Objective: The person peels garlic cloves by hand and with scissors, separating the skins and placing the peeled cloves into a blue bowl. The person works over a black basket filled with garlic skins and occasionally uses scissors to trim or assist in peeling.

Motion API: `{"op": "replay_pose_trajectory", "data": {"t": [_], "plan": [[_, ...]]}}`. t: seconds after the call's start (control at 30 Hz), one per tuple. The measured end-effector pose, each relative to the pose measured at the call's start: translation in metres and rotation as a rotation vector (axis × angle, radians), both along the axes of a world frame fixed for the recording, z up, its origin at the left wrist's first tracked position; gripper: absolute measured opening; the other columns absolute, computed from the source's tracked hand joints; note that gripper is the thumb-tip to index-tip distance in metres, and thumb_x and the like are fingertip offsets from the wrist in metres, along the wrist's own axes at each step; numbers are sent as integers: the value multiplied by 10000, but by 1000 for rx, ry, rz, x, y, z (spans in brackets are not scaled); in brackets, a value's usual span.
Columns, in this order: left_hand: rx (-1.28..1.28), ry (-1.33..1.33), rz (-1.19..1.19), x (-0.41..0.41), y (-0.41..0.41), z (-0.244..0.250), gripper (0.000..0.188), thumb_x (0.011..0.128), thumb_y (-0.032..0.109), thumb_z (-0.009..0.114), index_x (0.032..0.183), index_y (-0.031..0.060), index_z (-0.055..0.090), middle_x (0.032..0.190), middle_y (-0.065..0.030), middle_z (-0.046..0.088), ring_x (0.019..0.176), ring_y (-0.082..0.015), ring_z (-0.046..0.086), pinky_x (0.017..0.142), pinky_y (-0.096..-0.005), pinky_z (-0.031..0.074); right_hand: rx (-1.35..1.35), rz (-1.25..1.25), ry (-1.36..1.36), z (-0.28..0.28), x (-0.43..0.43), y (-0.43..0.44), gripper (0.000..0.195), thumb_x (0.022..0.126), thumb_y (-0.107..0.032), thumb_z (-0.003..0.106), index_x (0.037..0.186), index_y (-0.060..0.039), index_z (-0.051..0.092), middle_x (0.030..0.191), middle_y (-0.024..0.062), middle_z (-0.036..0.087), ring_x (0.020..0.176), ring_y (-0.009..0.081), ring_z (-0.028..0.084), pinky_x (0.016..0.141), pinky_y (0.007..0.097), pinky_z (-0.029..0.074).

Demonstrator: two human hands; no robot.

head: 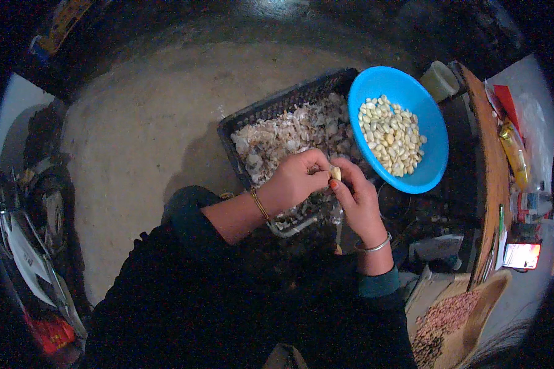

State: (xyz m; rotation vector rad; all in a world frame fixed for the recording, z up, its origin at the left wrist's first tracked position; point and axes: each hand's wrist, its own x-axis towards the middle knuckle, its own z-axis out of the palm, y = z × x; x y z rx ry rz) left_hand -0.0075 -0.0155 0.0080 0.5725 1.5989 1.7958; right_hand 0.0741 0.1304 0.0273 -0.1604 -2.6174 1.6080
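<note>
My left hand (pixel 295 179) and my right hand (pixel 359 203) meet above a black plastic crate (pixel 300 94). Between their fingertips is a pale garlic clove (pixel 336 173), pinched from both sides. Loose garlic skins (pixel 284 127) fill much of the crate, and some lie below my hands. To the upper right of my right hand, a blue plastic basin (pixel 433 138) holds many peeled cloves (pixel 390 131). The basin is tilted and overlaps the crate's right end. My fingers partly cover the clove.
A wooden table edge (pixel 482 138) runs along the right, with a yellow packet (pixel 514 154), bottles and a lit phone (pixel 522 256) beyond it. A woven scoop basket (pixel 489 309) of pinkish kernels lies lower right. A pale container (pixel 438 80) stands behind the basin. Concrete floor (pixel 134 124) extends left.
</note>
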Motion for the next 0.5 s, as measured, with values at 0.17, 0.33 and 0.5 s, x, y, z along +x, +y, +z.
{"op": "replay_pose_trajectory", "data": {"t": [0.17, 0.33, 0.5], "plan": [[73, -21, -16, -2, -1, -3, 69, 828, 97, 557, 847, 33, 541, 766, -10, 560, 717, -65, 506, 661, -232, 430, -271, -26, -42, -9, -1, -1, 322, 823, -25, 560, 1128, -50, 461, 904, 95, 625, 753, 149, 612, 692, 277, 486], [-123, 183, 83, -8, -6, 2, 98, 814, 108, 580, 861, 23, 564, 782, -17, 571, 725, -69, 516, 667, -240, 435, -349, -56, -38, -9, -1, 2, 320, 819, -19, 564, 1119, -56, 459, 902, 82, 624, 760, 145, 612, 694, 275, 487], [-145, 217, 45, -3, -5, 9, 126, 809, 139, 592, 864, 26, 583, 788, -30, 586, 730, -84, 531, 645, -257, 447, 109, -50, 69, -6, 0, -4, 329, 793, -44, 609, 1095, -78, 484, 878, 116, 614, 747, 217, 621, 671, 306, 490]]}}
